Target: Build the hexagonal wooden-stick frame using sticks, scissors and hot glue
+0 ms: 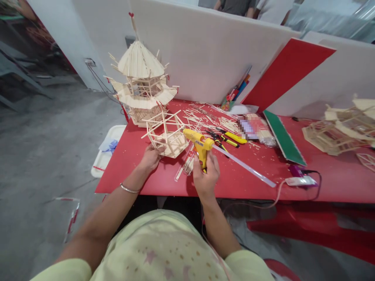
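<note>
A small open framework of pale wooden sticks [172, 142], with a slatted base and upright posts, is gripped at its near left edge by my left hand [151, 157]. Wrapped around the handle of a yellow hot glue gun [199, 144] is my right hand [207, 175]. A long translucent glue stick [246, 166] sticks out of the gun's back end towards the right. The nozzle points left, close to the right side of the framework; whether it touches is too small to tell. Behind the framework stands a tiered stick pagoda [142, 64] with a conical roof.
Loose sticks [202, 117], pliers and cutters with yellow handles [233, 137] lie mid-table on the red tabletop [234, 183]. Further right are a green board [284, 138], a power strip [301, 180] with cables and another stick model [336, 132]. A white partition [205, 50] rises behind.
</note>
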{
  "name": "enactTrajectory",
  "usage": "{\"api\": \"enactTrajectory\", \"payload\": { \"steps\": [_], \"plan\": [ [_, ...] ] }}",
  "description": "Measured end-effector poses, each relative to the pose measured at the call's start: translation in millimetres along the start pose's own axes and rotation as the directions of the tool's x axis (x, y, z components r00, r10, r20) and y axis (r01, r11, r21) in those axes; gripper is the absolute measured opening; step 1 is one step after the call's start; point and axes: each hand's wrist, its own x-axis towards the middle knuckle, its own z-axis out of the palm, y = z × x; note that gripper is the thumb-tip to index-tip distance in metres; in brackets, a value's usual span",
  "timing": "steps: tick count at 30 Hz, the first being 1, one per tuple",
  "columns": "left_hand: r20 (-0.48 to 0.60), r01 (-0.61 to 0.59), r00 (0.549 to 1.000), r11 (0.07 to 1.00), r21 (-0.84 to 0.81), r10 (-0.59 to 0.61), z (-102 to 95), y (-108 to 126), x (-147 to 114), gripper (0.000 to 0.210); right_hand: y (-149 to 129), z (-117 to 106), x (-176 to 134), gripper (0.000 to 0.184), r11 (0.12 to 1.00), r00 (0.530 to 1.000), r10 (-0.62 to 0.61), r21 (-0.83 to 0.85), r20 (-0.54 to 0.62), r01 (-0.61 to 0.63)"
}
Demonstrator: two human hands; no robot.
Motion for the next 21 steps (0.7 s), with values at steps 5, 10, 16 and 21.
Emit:
{"api": "enactTrajectory", "payload": {
  "steps": [5, 10, 16, 21],
  "plan": [
    [0.026, 0.002, 1.0, 1.0, 0.029, -0.002, 6.0, 2.6, -7.2, 0.045, 2.3, 3.3, -6.1, 0.048, 0.997, 0.997, -0.054, 0.055, 0.057, 0.051],
    [0.013, 0.029, 0.999, 0.999, 0.031, -0.029, 9.4, 0.3, -15.2, 0.047, 7.9, -15.3, -20.5, 0.044, 0.98, 0.982, 0.162, 0.104, 0.096, -0.171],
    [-0.036, -0.075, 0.996, 0.997, 0.016, 0.076, 11.4, -4.8, -21.8, 0.046, 13.7, -21.7, -18.7, 0.048, 0.913, 0.927, 0.348, 0.175, 0.14, -0.369],
    [-0.002, -0.097, 0.995, 0.993, 0.072, 0.098, 12.7, -2.2, -18.1, 0.054, 12.2, -18.5, -19.1, 0.05, 0.898, 0.925, 0.348, 0.23, 0.152, -0.375]
  ]
}}
